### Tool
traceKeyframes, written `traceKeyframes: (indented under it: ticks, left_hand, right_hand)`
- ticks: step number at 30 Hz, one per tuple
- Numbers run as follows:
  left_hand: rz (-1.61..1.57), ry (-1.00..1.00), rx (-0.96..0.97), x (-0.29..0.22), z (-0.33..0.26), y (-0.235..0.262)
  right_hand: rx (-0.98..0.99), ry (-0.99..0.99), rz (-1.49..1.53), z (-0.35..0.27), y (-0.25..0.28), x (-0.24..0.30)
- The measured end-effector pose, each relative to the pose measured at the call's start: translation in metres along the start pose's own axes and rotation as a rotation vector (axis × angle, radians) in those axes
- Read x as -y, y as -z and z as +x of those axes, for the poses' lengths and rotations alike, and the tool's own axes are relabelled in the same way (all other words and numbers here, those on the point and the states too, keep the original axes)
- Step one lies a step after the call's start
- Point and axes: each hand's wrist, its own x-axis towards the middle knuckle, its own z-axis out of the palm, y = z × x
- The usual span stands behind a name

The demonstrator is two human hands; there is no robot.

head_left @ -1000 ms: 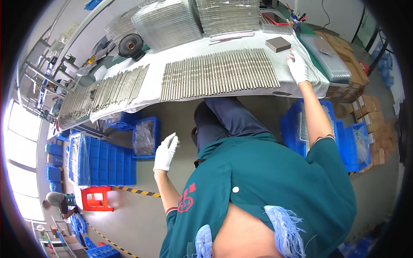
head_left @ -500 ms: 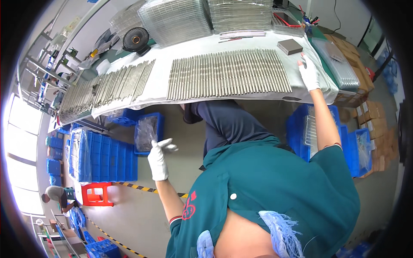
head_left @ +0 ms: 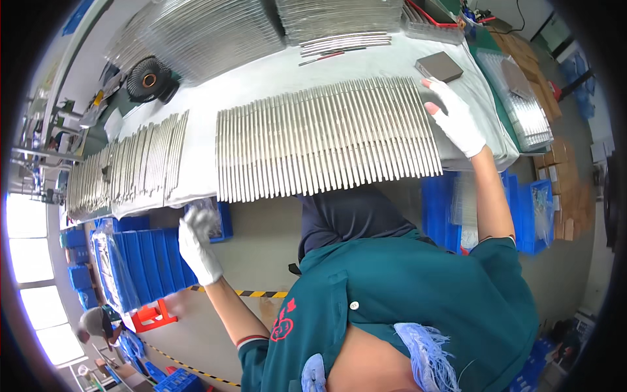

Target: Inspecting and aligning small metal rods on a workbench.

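Right hand point(head_left: 457, 123) in a white glove is above the desk point(head_left: 201, 153), just beside the right end of a long row of metal rods point(head_left: 326, 140). Its thumb and first finger, both with bare tips, stand apart, and I see nothing between them; whether they touch the last rod, I cannot tell. Left hand point(head_left: 200, 253), also gloved, is near the front edge of the desk, to the left of this row. Its fingers are blurred, so I cannot tell if they are open or closed — the palm side is not clear. The rods lie side by side on the white cover, their near ends toward the person. Farther left lies a second group of rods point(head_left: 147, 160), less even, with a black fan point(head_left: 149, 80) behind it. A dark grey block point(head_left: 439, 66) is just beyond the right hand. At the back stand stacks of clear trays point(head_left: 215, 42), and before them a few thin sticks point(head_left: 346, 43) lie crosswise. Below, on the left side, there are blue crates point(head_left: 153, 264) and a red stool point(head_left: 153, 316).
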Motion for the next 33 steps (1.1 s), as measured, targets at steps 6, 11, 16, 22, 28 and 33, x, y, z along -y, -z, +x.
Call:
traceKeyframes:
  ticks: [6, 11, 16, 22, 28, 33]
  left_hand:
    - [-0.062, 0.004, 0.208, 0.023, 0.125, -0.070]
    - [-0.152, 0.045, 0.410, 0.041, 0.155, -0.079]
    - [-0.369, 0.114, 0.380, 0.040, 0.157, -0.076]
    - [-0.407, 0.107, 0.364, 0.042, 0.155, -0.077]
    - [-0.409, 0.087, 0.300, 0.040, 0.150, -0.080]
    - [-0.403, 0.109, 0.256, 0.038, 0.145, -0.087]
  right_hand:
    - [0.140, 0.114, -0.132, 0.009, 0.003, 0.001]
    - [0.240, 0.258, -0.219, 0.008, 0.001, -0.010]
    - [0.370, 0.356, -0.345, 0.022, -0.009, 0.000]
    - [0.458, 0.489, -0.339, 0.041, -0.022, 0.005]
    - [0.516, 0.573, -0.302, 0.067, -0.053, 0.030]
    - [0.536, 0.719, -0.256, 0.096, -0.091, 0.072]
